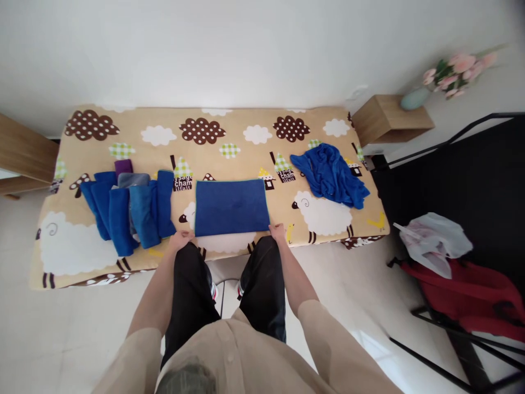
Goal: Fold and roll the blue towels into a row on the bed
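Note:
A blue towel (pixel 232 208) with a thin greenish edge lies flat as a wide rectangle on the patterned bed cover. My left hand (pixel 182 239) pinches its near left corner. At the near right corner, my right hand (pixel 277 231) has its fingers closed on the edge. To the left lies a group of rolled or folded towels (pixel 121 219), mostly blue, with a grey one (pixel 133 180) and a purple one (pixel 123 166) among them. A crumpled heap of blue towels (pixel 330 175) rests on the right; how many it holds cannot be made out.
The low bed (pixel 241 120) stands against a white wall. A wooden box shelf (pixel 385 117) with a vase of pink flowers (pixel 416 98) is at the right end, a wooden cabinet (pixel 24 148) at the left. A black-framed rack (pixel 447 164) holds a red bag (pixel 471 295) and a plastic bag (pixel 438 241).

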Motion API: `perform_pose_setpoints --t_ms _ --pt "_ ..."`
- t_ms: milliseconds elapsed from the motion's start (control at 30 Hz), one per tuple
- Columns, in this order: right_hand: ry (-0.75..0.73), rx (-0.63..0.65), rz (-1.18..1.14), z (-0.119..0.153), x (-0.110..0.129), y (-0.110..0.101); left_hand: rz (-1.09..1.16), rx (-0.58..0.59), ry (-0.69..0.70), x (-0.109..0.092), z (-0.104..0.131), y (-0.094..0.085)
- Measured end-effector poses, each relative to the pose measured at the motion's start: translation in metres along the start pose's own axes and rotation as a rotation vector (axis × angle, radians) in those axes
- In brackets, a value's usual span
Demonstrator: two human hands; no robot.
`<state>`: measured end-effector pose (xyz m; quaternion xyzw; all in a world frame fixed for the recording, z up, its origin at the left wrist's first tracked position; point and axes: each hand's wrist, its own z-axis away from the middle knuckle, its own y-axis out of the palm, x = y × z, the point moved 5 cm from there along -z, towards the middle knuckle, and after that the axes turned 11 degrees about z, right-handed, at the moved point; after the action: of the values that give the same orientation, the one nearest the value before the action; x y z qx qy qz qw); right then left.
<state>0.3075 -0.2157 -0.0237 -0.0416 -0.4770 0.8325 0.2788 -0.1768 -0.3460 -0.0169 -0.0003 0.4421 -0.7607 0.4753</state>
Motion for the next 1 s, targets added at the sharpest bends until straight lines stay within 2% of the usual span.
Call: perform_pose_setpoints --t_ms 133,300,433,667,800,1000 --pt "-0.029 0.0 0.013 -0.01 -0.002 0.007 0.018 0.051 0.018 -0.006 -0.01 0.006" --pt "-0.055 -0.015 0.011 -0.013 -0.004 0.008 0.088 0.142 0.066 -0.012 -0.01 0.014" --pt "-0.086 -0.013 -0.004 -0.009 -0.001 0.007 0.088 0.114 0.044 -0.01 -0.011 0.014" --pt "-0.101 -0.008 0.004 -0.007 0.004 0.004 0.045 0.065 0.161 -0.02 -0.014 0.013" --pt "-0.141 -0.011 0.006 0.0 0.008 0.0 0.036 0.066 0.212 -0.026 -0.004 0.011" --pt "-0.169 -0.045 -0.021 0.024 0.015 -0.01 0.013 0.027 0.23 -0.035 0.024 0.003"
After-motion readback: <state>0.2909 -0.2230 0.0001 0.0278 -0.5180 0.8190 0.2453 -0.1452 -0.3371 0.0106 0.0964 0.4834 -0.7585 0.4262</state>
